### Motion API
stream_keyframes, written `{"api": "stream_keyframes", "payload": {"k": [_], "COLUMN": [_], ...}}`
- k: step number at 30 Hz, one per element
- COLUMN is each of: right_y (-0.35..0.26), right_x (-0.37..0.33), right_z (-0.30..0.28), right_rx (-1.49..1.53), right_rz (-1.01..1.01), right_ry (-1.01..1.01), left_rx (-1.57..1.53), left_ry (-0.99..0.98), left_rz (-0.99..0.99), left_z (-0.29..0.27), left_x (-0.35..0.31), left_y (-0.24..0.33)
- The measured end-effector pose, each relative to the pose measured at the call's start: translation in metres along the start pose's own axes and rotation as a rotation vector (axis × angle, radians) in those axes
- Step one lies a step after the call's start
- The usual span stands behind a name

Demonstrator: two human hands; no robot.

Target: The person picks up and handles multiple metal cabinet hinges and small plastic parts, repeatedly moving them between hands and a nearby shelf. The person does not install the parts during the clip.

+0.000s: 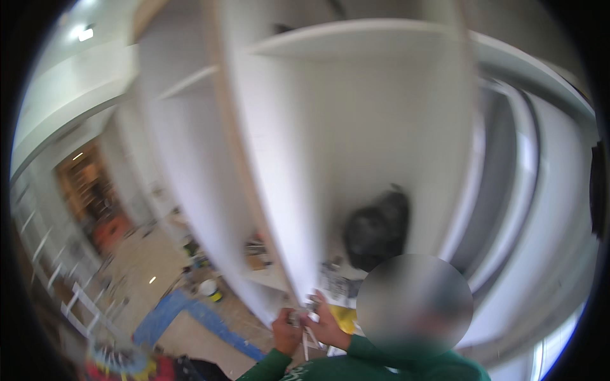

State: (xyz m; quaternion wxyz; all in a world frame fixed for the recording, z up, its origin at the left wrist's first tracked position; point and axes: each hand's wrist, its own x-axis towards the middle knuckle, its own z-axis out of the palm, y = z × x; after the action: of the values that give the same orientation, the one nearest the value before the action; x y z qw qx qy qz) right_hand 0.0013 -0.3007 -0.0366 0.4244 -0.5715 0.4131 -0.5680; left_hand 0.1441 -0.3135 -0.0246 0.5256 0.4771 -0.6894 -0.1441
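Neither of my hands shows in this blurred view. Below me a person in a green sweater (356,365) has both hands raised at the lower end of a tall white cabinet panel (279,209). That person's one hand (286,331) and other hand (327,324) close around a small pale object (307,317) at the panel's edge; I cannot tell what it is. A dark bag (378,232) sits inside the white cabinet compartment, behind the hands.
White shelves (356,38) span the cabinet above. On the floor to the left lie a blue strip (190,317), a small white tub (208,289) and scattered clutter. A white ladder-like frame (79,301) stands at far left. Something yellow (344,317) lies beside the hands.
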Motion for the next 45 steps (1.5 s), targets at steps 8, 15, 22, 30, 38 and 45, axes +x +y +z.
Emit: {"api": "stream_keyframes", "payload": {"k": [8, 15, 22, 30, 38, 45], "right_y": [-0.029, -0.131, -0.183, -0.184, -0.191, -0.079], "right_x": [0.051, 0.117, 0.247, 0.296, 0.260, 0.172], "right_z": [0.014, 0.018, 0.153, 0.200, 0.152, 0.042], "right_rx": [-0.176, -0.435, -0.652, -1.041, -1.235, -0.561], "right_rz": [0.010, -0.795, -1.013, -0.811, -0.571, -0.441], "right_ry": [-0.004, 0.002, -0.583, -0.857, -0.879, -0.048], "left_rx": [-0.396, -0.502, -0.528, -0.706, -0.859, -0.866], "left_ry": [-0.060, -0.096, -0.211, -0.114, -0.206, -0.274], "left_rz": [-0.252, -0.422, -0.408, -0.527, -0.588, -0.715], "left_z": [-0.011, -0.006, -0.018, 0.007, -0.003, -0.030], "left_x": [0.060, 0.070, 0.102, 0.110, 0.124, 0.099], "left_y": [-0.054, -0.054, -0.097, -0.131, -0.161, -0.173]}}
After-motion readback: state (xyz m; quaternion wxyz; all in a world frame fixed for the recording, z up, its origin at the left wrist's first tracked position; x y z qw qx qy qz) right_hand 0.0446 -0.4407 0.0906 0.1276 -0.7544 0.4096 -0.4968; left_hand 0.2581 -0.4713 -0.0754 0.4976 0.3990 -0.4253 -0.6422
